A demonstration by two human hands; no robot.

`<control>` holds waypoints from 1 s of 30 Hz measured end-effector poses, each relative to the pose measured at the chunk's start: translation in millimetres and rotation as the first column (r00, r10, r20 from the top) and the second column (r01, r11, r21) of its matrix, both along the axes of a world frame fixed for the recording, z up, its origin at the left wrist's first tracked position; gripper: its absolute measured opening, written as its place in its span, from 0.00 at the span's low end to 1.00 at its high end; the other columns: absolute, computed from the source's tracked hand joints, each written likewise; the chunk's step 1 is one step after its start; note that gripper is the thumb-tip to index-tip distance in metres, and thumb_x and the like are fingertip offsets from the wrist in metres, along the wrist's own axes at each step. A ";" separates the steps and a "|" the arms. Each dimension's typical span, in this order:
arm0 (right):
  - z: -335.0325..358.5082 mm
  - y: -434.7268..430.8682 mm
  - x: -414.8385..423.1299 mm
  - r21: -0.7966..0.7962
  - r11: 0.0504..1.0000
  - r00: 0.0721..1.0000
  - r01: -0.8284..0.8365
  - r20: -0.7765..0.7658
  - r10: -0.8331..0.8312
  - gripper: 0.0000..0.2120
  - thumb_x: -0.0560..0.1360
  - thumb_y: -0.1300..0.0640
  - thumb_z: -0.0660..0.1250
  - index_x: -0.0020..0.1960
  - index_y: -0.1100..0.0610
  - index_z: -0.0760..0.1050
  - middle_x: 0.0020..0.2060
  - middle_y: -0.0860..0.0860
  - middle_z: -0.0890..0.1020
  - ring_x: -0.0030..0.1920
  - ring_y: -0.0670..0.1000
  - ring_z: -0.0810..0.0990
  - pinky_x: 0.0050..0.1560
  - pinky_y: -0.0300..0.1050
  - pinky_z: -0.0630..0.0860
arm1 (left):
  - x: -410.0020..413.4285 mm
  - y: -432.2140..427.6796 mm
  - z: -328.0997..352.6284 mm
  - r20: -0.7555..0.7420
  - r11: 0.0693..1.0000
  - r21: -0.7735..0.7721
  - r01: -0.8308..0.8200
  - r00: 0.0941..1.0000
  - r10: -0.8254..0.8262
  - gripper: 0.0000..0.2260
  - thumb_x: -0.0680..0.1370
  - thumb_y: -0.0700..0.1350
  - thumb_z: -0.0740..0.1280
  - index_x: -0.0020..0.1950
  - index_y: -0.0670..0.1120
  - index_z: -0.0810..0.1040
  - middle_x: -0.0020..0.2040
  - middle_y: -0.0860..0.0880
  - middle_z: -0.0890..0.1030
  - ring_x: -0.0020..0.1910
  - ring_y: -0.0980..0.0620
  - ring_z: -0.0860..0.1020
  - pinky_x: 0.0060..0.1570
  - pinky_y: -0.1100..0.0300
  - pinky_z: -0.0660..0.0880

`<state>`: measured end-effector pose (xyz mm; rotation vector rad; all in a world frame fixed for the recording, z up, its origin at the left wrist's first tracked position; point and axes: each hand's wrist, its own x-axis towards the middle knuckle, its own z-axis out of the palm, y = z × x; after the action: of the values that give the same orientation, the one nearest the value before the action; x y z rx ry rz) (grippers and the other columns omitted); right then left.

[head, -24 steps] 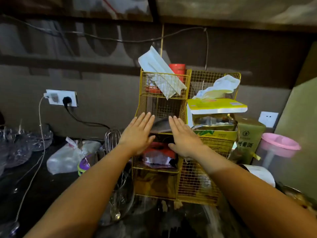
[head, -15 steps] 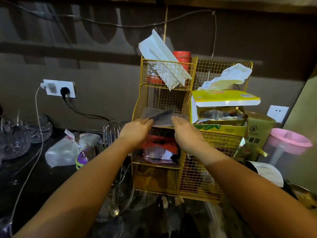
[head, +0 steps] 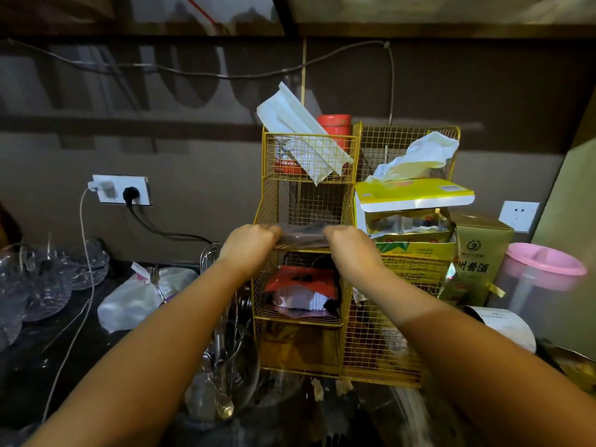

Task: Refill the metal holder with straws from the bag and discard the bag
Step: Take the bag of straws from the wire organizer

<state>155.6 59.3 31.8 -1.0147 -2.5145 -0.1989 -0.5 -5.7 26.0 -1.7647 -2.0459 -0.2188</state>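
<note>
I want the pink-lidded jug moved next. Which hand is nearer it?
Right. The right hand grips the bag left of the jug; the left hand is farther left.

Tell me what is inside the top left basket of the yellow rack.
A white packet leans out of the basket, with a red can behind it. The can's lower part is hidden behind the packet.

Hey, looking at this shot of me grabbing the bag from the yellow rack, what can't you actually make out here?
All in the head view:
- Bag: dark and translucent, contents unreadable; its ends are hidden by the left hand and right hand.
- Fingertips: curled out of sight.
- Metal holder: none identifiable.
- Rack bottom shelves: dim behind mesh.
- Pink-lidded jug: blurred.
</note>
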 end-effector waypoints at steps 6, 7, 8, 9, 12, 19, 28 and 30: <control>32.3 -26.5 10.0 0.062 0.997 0.994 -0.038 -0.098 0.044 0.11 0.71 0.72 0.59 0.50 0.64 0.73 0.49 0.61 0.80 0.50 0.61 0.78 0.43 0.51 0.71 | 6.7 -33.1 37.9 0.020 0.979 0.192 0.070 0.997 -0.075 0.13 0.74 0.32 0.58 0.57 0.40 0.73 0.54 0.40 0.79 0.52 0.39 0.77 0.49 0.48 0.73; 38.6 -32.0 12.5 0.079 0.996 0.992 -0.043 -0.115 0.052 0.10 0.70 0.71 0.60 0.50 0.64 0.73 0.48 0.61 0.80 0.50 0.61 0.78 0.41 0.50 0.69 | 7.4 -39.5 44.7 0.016 0.970 0.228 0.086 0.996 -0.092 0.13 0.74 0.32 0.58 0.56 0.40 0.74 0.53 0.39 0.79 0.51 0.38 0.77 0.48 0.47 0.73; 43.9 -36.5 14.2 0.094 0.994 0.989 -0.051 -0.131 0.063 0.09 0.70 0.71 0.61 0.49 0.64 0.73 0.47 0.61 0.80 0.49 0.61 0.78 0.40 0.48 0.67 | 8.5 -46.2 51.4 0.009 0.960 0.262 0.102 0.994 -0.108 0.12 0.73 0.31 0.59 0.55 0.39 0.74 0.52 0.38 0.79 0.50 0.38 0.77 0.47 0.46 0.73; 49.2 -41.2 15.9 0.109 0.992 0.986 -0.062 -0.147 0.078 0.08 0.70 0.71 0.61 0.48 0.63 0.73 0.46 0.61 0.80 0.48 0.61 0.78 0.39 0.47 0.66 | 10.0 -53.2 58.5 0.004 0.950 0.292 0.114 0.993 -0.121 0.12 0.73 0.31 0.59 0.53 0.39 0.75 0.51 0.38 0.80 0.50 0.37 0.77 0.46 0.46 0.73; 62.7 -56.2 20.2 0.166 0.983 0.977 -0.084 -0.182 0.114 0.06 0.72 0.69 0.62 0.47 0.63 0.74 0.43 0.62 0.81 0.45 0.61 0.79 0.38 0.48 0.69 | 15.9 -73.9 77.4 -0.016 0.918 0.370 0.144 0.989 -0.149 0.09 0.72 0.31 0.61 0.51 0.37 0.75 0.49 0.36 0.79 0.49 0.36 0.77 0.45 0.44 0.73; 73.5 -121.3 44.9 0.200 0.964 0.956 -0.176 -0.201 0.216 0.13 0.78 0.56 0.56 0.54 0.61 0.75 0.46 0.61 0.82 0.48 0.63 0.79 0.45 0.53 0.76 | 27.2 -132.2 80.0 -0.084 0.857 0.459 0.233 0.972 -0.219 0.10 0.67 0.26 0.62 0.47 0.33 0.76 0.44 0.30 0.79 0.45 0.31 0.75 0.42 0.42 0.73; 20.3 -195.8 53.0 -0.193 0.921 0.941 -0.337 -0.090 0.325 0.08 0.76 0.58 0.61 0.46 0.59 0.78 0.39 0.53 0.80 0.44 0.55 0.79 0.43 0.51 0.77 | 45.6 -196.7 -0.7 0.153 0.913 0.398 0.086 0.976 -0.158 0.12 0.68 0.33 0.55 0.45 0.34 0.75 0.45 0.33 0.77 0.47 0.35 0.72 0.46 0.45 0.69; 1.1 -205.7 50.2 -0.290 0.892 0.938 -0.347 -0.080 0.339 0.07 0.74 0.59 0.62 0.45 0.60 0.78 0.37 0.51 0.77 0.44 0.55 0.79 0.46 0.51 0.76 | 50.1 -204.5 -24.8 0.203 0.939 0.330 0.099 0.964 -0.173 0.13 0.66 0.35 0.53 0.43 0.35 0.75 0.43 0.33 0.77 0.45 0.35 0.73 0.45 0.46 0.69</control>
<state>205.8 -146.4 32.9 -0.6475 -2.6988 0.3109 49.6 -210.2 1.1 -1.7408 -1.9042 -0.7836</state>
